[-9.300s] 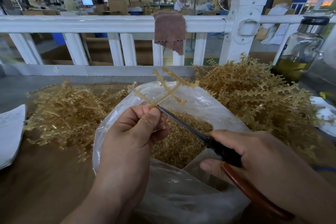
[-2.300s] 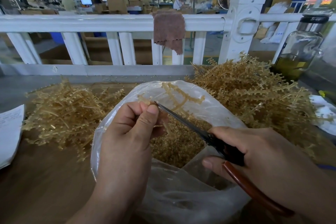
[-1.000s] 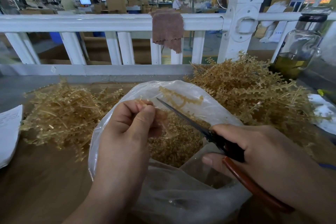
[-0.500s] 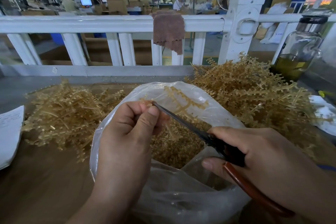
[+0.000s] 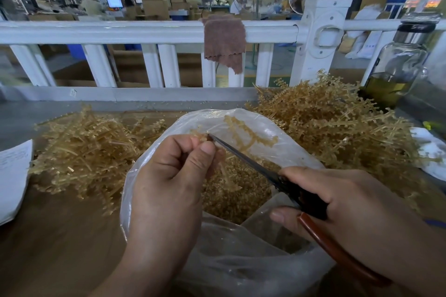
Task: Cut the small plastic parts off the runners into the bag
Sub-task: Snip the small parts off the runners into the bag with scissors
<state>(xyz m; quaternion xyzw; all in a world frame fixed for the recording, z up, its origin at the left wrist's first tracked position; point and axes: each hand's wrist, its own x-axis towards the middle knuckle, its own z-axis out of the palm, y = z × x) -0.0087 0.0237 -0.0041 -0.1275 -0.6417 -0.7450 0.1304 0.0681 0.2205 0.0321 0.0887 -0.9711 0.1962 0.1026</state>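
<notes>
Two risks: my left hand (image 5: 169, 176) pinches the runner (image 5: 242, 134) over the bag (image 5: 241, 272), my right hand (image 5: 350, 200) grips the scissors (image 5: 243, 155), whose tips just beside my thumb (image 5: 205, 154) could nick it or flick parts (image 5: 199, 132) outside.

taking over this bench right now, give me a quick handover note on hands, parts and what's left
Left hand pinches a runner over the open bag.
Right hand grips the scissors, tips at the runner by the left thumb.
Done: a heap of cut parts lies in the bag; the left pile looks like stripped runners.
To do: finish this runner, then work through the right pile, which appears to have parts on.
</notes>
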